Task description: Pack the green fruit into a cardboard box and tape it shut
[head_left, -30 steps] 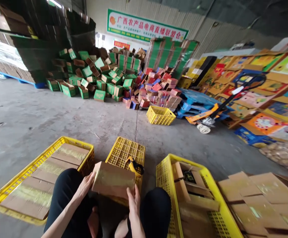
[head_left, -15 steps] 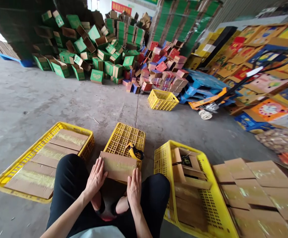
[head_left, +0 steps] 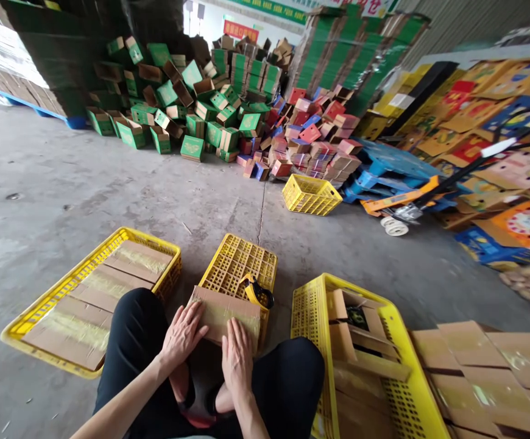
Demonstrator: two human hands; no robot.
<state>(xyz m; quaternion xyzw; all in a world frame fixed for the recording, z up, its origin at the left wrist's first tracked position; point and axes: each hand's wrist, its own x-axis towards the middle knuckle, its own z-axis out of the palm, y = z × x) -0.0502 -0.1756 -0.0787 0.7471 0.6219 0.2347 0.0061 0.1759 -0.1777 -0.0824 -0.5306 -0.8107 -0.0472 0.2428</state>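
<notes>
A taped cardboard box lies in front of me at the near end of an upturned yellow crate. My left hand rests flat on the box's left part, fingers stretched out. Fingers extended, my right hand lies on its near right part. Beyond the box's right end, a yellow tape dispenser sits on the crate. To my left, a yellow crate holds several taped boxes. To my right, another yellow crate contains cardboard boxes, one with open flaps.
Several taped boxes stand at the far right. Farther out are a yellow crate, an orange pallet jack and blue pallets. Heaps of green boxes and red boxes line the back.
My right hand has shifted left, from the box's right end onto its top near the middle. My left hand has slid farther over the box. The whole view has swung slightly.
</notes>
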